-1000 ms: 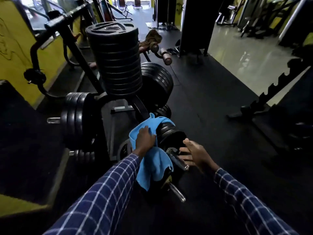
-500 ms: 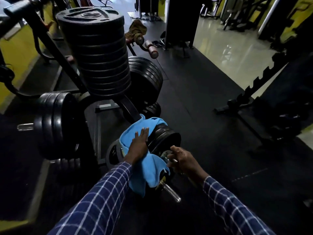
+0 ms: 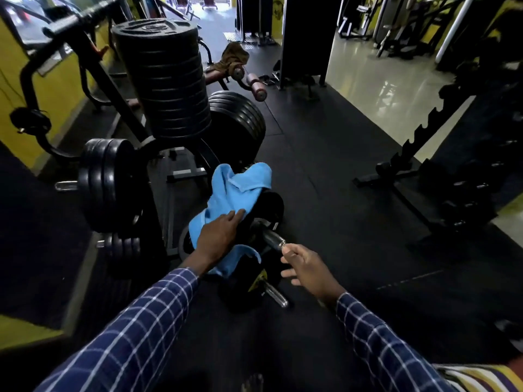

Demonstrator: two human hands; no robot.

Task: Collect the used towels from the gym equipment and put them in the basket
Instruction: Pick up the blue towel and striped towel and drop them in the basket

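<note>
A light blue towel is draped over black weight plates on a low peg of the plate rack. My left hand lies on the towel's lower part with fingers stretched flat over the cloth. My right hand hovers just right of the chrome peg, fingers loosely curled, its fingertips at the peg's end and holding nothing. A brown towel lies on a bench further back. No basket is in view.
Stacked black plates hang on the rack's left side and a tall stack stands on top. A notched black stand sits on the rubber floor to the right. A striped cloth shows at the bottom right corner.
My left hand slid lower and sideways on the blue towel, bunching it. My right hand drew back from the plate to the end of the chrome peg. The camera shifted slightly.
</note>
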